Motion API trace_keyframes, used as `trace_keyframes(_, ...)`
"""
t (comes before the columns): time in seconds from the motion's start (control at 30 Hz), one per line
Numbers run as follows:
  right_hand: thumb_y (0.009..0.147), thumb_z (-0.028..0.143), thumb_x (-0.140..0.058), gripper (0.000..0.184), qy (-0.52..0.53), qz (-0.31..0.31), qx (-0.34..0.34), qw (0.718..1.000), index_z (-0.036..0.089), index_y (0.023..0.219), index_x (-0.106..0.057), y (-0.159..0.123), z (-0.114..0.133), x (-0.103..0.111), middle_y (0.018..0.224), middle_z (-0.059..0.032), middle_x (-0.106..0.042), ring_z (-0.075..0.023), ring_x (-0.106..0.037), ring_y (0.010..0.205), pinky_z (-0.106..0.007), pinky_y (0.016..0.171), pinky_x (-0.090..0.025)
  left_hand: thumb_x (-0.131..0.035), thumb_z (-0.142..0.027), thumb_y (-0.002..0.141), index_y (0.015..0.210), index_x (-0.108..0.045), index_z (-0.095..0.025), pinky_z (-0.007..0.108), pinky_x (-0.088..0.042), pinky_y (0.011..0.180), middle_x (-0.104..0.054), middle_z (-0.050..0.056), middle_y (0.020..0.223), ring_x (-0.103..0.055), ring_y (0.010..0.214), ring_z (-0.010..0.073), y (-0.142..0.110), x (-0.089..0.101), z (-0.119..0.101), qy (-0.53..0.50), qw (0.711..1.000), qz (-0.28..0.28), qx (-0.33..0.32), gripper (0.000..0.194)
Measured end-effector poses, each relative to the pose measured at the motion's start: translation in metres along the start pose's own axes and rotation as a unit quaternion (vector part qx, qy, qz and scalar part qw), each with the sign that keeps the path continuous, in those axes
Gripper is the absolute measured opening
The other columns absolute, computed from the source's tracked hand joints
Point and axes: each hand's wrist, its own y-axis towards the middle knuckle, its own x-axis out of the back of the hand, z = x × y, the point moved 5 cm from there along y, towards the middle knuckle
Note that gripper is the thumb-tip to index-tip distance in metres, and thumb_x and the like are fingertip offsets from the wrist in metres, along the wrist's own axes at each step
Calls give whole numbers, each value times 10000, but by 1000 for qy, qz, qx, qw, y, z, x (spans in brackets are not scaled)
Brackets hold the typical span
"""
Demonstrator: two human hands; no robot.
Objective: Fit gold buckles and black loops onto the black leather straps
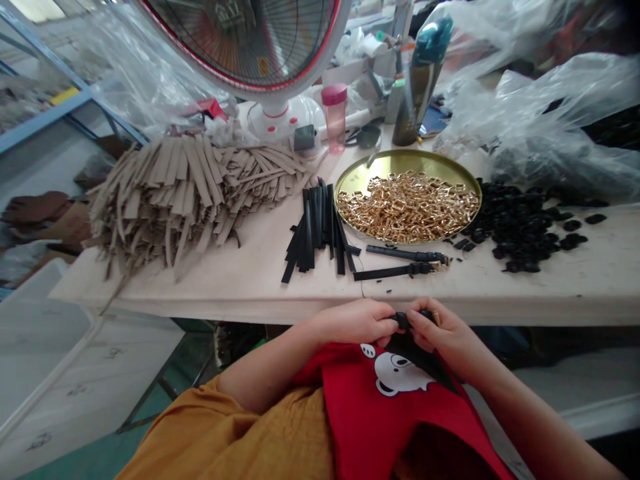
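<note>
My left hand (357, 321) and my right hand (443, 333) meet just below the table's front edge, over a red apron with a cartoon print. Both pinch one black strap (406, 320), which hangs down between them. A gold bit shows at my right fingertips. On the table just above lie two finished black straps with gold buckles (405, 261), a pile of plain black straps (320, 230) and a round gold tray (357, 175) heaped with gold buckles (407, 207).
A heap of tan strips (190, 187) fills the table's left. Small black loops (520, 223) lie at the right beside plastic bags (550, 120). A fan (260, 47), a pink cup (334, 113) and a spray can (420, 80) stand at the back.
</note>
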Motion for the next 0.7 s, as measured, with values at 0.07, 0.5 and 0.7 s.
trace_keyframes(0.07, 809, 505, -473, 290, -14, -34, 9, 999, 215, 797, -452, 1, 1, 1, 494, 59, -441, -116, -419, 423, -236, 415, -317, -374, -181, 810, 610, -474, -151, 184, -335, 513, -492, -28, 578, -446, 529, 73, 1, -1, 0, -4, 1000, -2, 6, 226)
trace_keyframes(0.5, 791, 404, -461, 201, -142, -116, 65, 981, 207, 825, -489, 12, 4, 1, 654, -15, -580, -177, -535, 573, -299, 554, -428, -435, -392, 793, 764, -632, -143, 220, -298, 480, -629, 52, 669, -503, 557, 141, 16, 5, 16, 162, 971, -163, 69, 318)
trace_keyframes(0.7, 797, 349, -452, 186, -164, -47, 73, 983, 204, 902, -502, 16, 4, -1, 789, -48, -630, -202, -591, 698, -318, 631, -454, -416, -366, 795, 809, -634, -147, 239, -327, 506, -658, 79, 740, -552, 621, 182, 19, 4, 21, 170, 969, -164, 73, 309)
